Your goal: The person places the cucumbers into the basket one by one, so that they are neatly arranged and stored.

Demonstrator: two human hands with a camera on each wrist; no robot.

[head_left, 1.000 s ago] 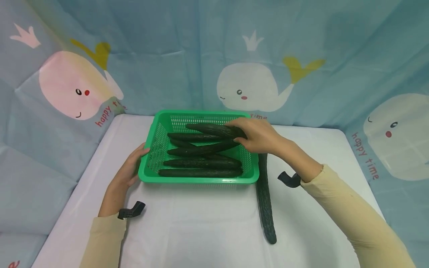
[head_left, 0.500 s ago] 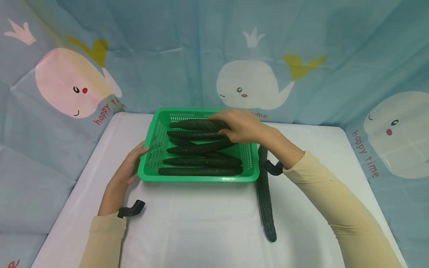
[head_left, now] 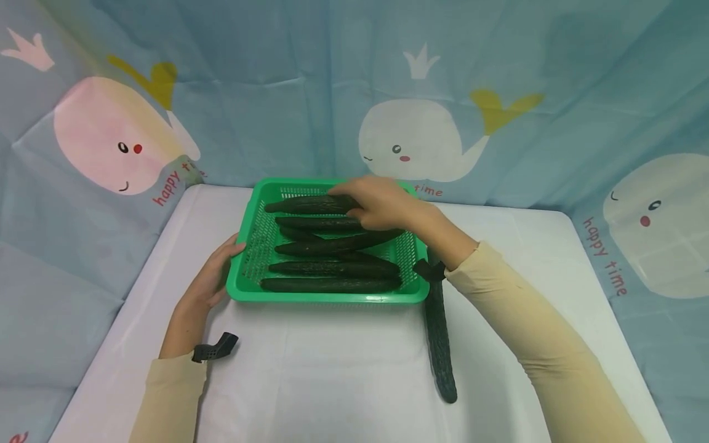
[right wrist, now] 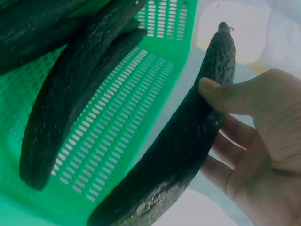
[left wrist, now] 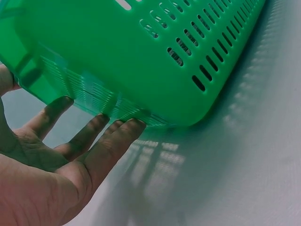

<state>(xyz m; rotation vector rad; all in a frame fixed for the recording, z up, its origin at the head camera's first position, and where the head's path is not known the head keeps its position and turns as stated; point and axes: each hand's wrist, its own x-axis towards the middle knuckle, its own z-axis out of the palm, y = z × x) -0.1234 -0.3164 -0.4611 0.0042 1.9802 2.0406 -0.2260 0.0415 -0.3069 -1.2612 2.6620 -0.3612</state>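
My right hand (head_left: 379,202) holds a dark green cucumber (head_left: 307,205) near its right end, over the back part of a green plastic basket (head_left: 332,297). In the right wrist view the thumb lies on one side of the held cucumber (right wrist: 174,136), with the fingers on the other. My left hand (head_left: 213,274) grips the basket's left side. Its thumb is at the rim, while the fingertips (left wrist: 136,125) touch the outer wall. Several cucumbers (head_left: 332,285) lie inside the basket, some crossing each other.
One more cucumber (head_left: 440,344) lies lengthwise on the white tablecloth (head_left: 332,381), just right of the basket; the right wrist partly covers its far end. A blue curtain (head_left: 277,123) with whale prints hangs behind the table and at both sides.
My right hand has moved left with the cucumber, carrying it from the basket's right side toward its back left. My left hand keeps its place on the basket's side.
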